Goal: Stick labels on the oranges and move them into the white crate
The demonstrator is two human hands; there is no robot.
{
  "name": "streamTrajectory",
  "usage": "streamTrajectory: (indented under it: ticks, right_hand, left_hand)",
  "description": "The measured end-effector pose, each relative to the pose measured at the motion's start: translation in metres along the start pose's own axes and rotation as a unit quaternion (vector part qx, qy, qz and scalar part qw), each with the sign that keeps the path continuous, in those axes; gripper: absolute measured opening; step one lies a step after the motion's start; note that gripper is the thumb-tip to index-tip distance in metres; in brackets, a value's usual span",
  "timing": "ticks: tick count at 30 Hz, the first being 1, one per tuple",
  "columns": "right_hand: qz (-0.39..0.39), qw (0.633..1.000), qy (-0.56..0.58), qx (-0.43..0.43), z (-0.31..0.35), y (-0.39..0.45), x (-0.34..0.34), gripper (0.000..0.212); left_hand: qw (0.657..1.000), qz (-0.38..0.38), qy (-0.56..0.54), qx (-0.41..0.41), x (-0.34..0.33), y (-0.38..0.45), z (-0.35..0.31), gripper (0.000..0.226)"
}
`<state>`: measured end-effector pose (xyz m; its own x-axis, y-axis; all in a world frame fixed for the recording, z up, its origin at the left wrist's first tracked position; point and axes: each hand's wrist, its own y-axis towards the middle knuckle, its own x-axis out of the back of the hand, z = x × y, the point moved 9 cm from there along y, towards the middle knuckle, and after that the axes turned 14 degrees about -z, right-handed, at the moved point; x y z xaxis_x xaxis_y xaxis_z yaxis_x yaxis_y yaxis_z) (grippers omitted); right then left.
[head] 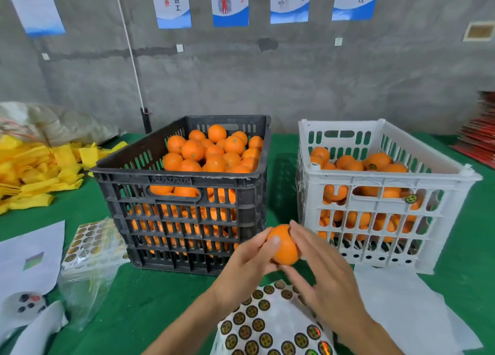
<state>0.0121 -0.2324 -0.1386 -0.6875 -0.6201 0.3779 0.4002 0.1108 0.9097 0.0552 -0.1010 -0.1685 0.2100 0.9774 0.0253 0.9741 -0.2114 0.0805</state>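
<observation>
You've got one round orange fruit (285,247) up in the air btwn both hands, in front of the two crates and just above the white backing sheet of round black-and-gold labels (267,325). Your left hand (249,258) grips it from the left side, thumb curled over the near face. Your right hand (318,271) lies against its right side w/ fingers straight, pressing rather than clenching; looks like you're smoothing a label down, but the label itself is hidden under those fingers, so can't tell if it's on.

Risks from here:
- Only the left hand really holds the fruit. Push too hard w/ the right and it may roll out of the grip, drop onto the green table cover (150,301) or bounce off the label sheet.
- Label may go on creased or half-stuck if you lift the flat fingers too soon; peel is curved, edges tend to lift.
- The black slotted plastic crate (184,194) of unlabelled fruit sits just left of the white slotted plastic crate (385,191), close together. A hurried toss could land in the wrong one and mix done w/ undone.
- White crate is already part full; dropping from height may bruise the fruit inside or scuff labels.
- Clear plastic bag of spare label sheets (91,250) at the left is near your forearm's path; a snag could drag it.
</observation>
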Motion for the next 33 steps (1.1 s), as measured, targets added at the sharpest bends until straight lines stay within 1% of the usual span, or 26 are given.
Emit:
streamTrajectory:
  ticks: [2,3,5,7,9,11,12,13,14,16,18,20,22,23,24,25,26,27,28,30,33]
  right_hand:
    - [-0.078,0.997,-0.016,0.024,-0.007,0.027,0.025,0.069]
    - [-0.109,0.993,-0.030,0.035,-0.011,0.043,0.037,0.069]
    - [-0.146,0.986,-0.064,0.056,-0.020,0.080,0.055,0.067]
    - [-0.163,0.980,-0.099,0.051,-0.031,0.117,0.070,0.066]
    - [-0.168,0.974,-0.150,0.018,-0.046,0.145,0.079,0.063]
    - [-0.147,0.967,-0.202,-0.049,-0.065,0.161,0.082,0.069]
    - [-0.136,0.964,-0.214,-0.079,-0.072,0.165,0.080,0.070]
    - [-0.131,0.963,-0.215,-0.096,-0.075,0.167,0.078,0.067]
    - [-0.130,0.966,-0.202,-0.097,-0.073,0.167,0.073,0.060]
    - [-0.126,0.979,-0.154,-0.054,-0.057,0.165,0.059,0.047]
    - [-0.094,0.990,-0.103,-0.006,-0.039,0.161,0.038,0.043]
    - [-0.047,0.998,-0.032,0.007,-0.021,0.154,0.013,0.039]
    - [-0.012,0.999,0.038,0.001,-0.001,0.148,-0.009,0.035]
    - [0.001,0.998,0.061,0.004,0.010,0.145,-0.020,0.036]
    - [0.007,0.997,0.079,0.005,0.020,0.144,-0.029,0.037]
    - [0.007,0.995,0.095,0.000,0.027,0.143,-0.036,0.036]
    - [-0.002,0.994,0.105,-0.010,0.031,0.144,-0.041,0.034]
    - [-0.016,0.994,0.110,-0.022,0.033,0.144,-0.043,0.032]
    - [-0.031,0.993,0.111,-0.034,0.033,0.144,-0.044,0.030]
    - [-0.051,0.990,0.120,-0.053,0.034,0.142,-0.047,0.029]
    - [-0.074,0.986,0.137,-0.068,0.036,0.135,-0.051,0.031]
  left_hand:
    - [0.999,0.020,0.013,-0.027,-0.013,0.008,-0.039,0.078]
    - [0.997,0.024,0.044,-0.059,-0.020,0.014,-0.062,0.084]
    - [0.986,0.046,0.091,-0.131,-0.040,0.031,-0.105,0.076]
    - [0.975,0.044,0.132,-0.176,-0.054,0.052,-0.143,0.073]
    - [0.963,0.057,0.167,-0.206,-0.064,0.071,-0.177,0.068]
    - [0.945,0.064,0.220,-0.232,-0.069,0.087,-0.201,0.069]
    - [0.934,0.050,0.265,-0.235,-0.064,0.098,-0.207,0.066]
    - [0.917,0.030,0.318,-0.239,-0.056,0.109,-0.211,0.061]
    - [0.898,0.008,0.368,-0.242,-0.044,0.120,-0.212,0.055]
    - [0.866,-0.034,0.441,-0.235,-0.010,0.139,-0.209,0.044]
    - [0.854,-0.079,0.469,-0.212,0.035,0.150,-0.200,0.036]
    - [0.845,-0.108,0.500,-0.158,0.087,0.156,-0.180,0.027]
    - [0.816,-0.110,0.564,-0.067,0.142,0.158,-0.155,0.020]
    - [0.795,-0.097,0.598,-0.005,0.167,0.155,-0.140,0.017]
    - [0.768,-0.074,0.633,0.068,0.189,0.151,-0.126,0.019]
    - [0.734,-0.051,0.664,0.134,0.207,0.146,-0.115,0.032]
    - [0.697,-0.039,0.692,0.184,0.222,0.142,-0.108,0.055]
    - [0.672,-0.041,0.708,0.213,0.230,0.140,-0.107,0.073]
    - [0.667,-0.046,0.709,0.223,0.231,0.140,-0.107,0.081]
    - [0.671,-0.044,0.701,0.239,0.226,0.139,-0.105,0.081]
    - [0.691,0.006,0.670,0.272,0.215,0.138,-0.092,0.085]
